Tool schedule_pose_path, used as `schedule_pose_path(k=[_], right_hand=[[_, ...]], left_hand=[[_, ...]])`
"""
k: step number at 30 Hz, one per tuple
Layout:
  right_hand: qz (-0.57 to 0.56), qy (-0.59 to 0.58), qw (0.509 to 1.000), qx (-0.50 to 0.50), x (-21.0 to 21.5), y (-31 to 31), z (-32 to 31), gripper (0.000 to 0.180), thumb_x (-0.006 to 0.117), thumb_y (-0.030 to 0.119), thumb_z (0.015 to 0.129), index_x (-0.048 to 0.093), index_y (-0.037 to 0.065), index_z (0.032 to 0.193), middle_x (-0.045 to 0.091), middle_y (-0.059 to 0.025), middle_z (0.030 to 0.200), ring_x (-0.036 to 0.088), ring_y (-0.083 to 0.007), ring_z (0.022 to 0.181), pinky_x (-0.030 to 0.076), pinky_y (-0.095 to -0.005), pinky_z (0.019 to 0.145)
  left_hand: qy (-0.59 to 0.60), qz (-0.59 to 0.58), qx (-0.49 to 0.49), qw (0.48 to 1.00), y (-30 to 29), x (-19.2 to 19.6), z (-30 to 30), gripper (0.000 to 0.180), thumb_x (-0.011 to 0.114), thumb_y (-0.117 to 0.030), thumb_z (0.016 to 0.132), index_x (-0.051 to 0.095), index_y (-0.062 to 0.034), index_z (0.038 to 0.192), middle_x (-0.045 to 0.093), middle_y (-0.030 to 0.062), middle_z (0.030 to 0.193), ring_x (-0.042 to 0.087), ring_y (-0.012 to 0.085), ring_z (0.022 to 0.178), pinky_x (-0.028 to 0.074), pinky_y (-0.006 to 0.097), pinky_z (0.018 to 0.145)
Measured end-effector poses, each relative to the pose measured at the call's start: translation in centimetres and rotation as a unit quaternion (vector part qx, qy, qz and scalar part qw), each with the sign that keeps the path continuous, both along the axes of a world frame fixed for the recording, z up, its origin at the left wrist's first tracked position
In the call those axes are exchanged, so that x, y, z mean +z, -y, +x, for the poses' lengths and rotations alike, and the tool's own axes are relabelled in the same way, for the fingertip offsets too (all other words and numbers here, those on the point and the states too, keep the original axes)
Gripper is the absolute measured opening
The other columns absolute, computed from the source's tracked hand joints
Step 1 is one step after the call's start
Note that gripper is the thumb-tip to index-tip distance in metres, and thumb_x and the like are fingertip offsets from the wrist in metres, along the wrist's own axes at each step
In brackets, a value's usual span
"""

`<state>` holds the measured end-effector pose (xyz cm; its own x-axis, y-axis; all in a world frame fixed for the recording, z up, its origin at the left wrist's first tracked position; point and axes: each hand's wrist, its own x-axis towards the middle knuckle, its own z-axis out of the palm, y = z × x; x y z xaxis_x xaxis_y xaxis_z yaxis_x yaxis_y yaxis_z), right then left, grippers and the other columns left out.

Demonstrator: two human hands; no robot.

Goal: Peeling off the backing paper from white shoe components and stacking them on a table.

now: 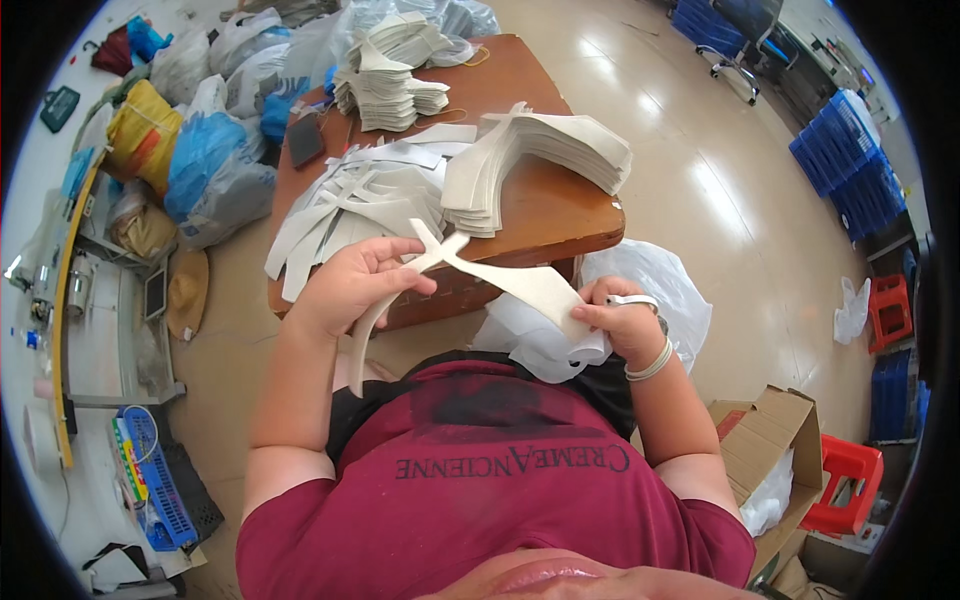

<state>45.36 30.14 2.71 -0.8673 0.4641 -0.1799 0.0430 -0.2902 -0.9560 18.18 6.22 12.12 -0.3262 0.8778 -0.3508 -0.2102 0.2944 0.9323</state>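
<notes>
A cream, felt-like cut-out piece (525,285) is stretched between my two hands above my lap. It has curved arms that meet in a cross shape. My left hand (365,285) pinches it near the crossing, with one long strip hanging down below the fingers. My right hand (622,322) grips the wide far end between thumb and fingers. A small white loop-shaped thing (632,300) sits at the right fingers; its kind is unclear. Just ahead, a loose pile of similar cut pieces (370,190) lies beside a neat curved stack (540,150).
The pieces lie on a brown wooden table (590,225). Another tied-looking stack (385,85) and a dark box (305,140) stand farther back. Filled plastic bags (215,170) crowd the left. A cardboard box (770,430) and red stool (845,485) are at right.
</notes>
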Motion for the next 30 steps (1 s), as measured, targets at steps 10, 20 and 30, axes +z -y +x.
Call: schedule_pose_path(k=[10, 20, 30], right_hand=[[0.103, -0.024, 0.974, -0.202, 3.3, -5.8, -2.7, 0.022, 0.08, 0.013, 0.079, 0.061, 0.003, 0.074, 0.063, -0.0053, 0.078, 0.054, -0.0126, 0.067, 0.044, -0.0266, 0.06], [0.22, 0.075, 0.914, -0.333, 5.1, -13.9, -11.9, 0.027, 0.072, 0.025, 0.081, 0.064, -0.001, 0.085, 0.06, -0.0072, 0.075, 0.057, -0.0174, 0.07, 0.047, -0.0338, 0.066], [0.24, 0.143, 0.882, -0.379, 3.2, -14.9, -11.5, 0.028, 0.07, 0.024, 0.081, 0.072, 0.001, 0.097, 0.069, -0.0119, 0.086, 0.063, -0.0221, 0.08, 0.05, -0.034, 0.077]], left_hand=[[-0.203, 0.037, -0.023, 0.978, -9.4, 1.2, -3.9, 0.026, 0.067, -0.015, 0.094, 0.073, -0.006, 0.117, 0.07, -0.0002, 0.095, 0.056, 0.0037, 0.063, 0.047, 0.021, 0.054], [-0.145, 0.047, 0.08, 0.985, -22.1, -4.7, -8.6, 0.025, 0.062, -0.018, 0.099, 0.069, -0.0089, 0.121, 0.068, -0.0014, 0.101, 0.057, 0.0049, 0.077, 0.048, 0.021, 0.061], [-0.475, -0.048, 0.003, 0.879, -24.0, -6.9, -8.9, 0.036, 0.065, -0.029, 0.092, 0.071, -0.0098, 0.121, 0.071, 0.0154, 0.112, 0.069, 0.0259, 0.097, 0.053, 0.036, 0.088]])
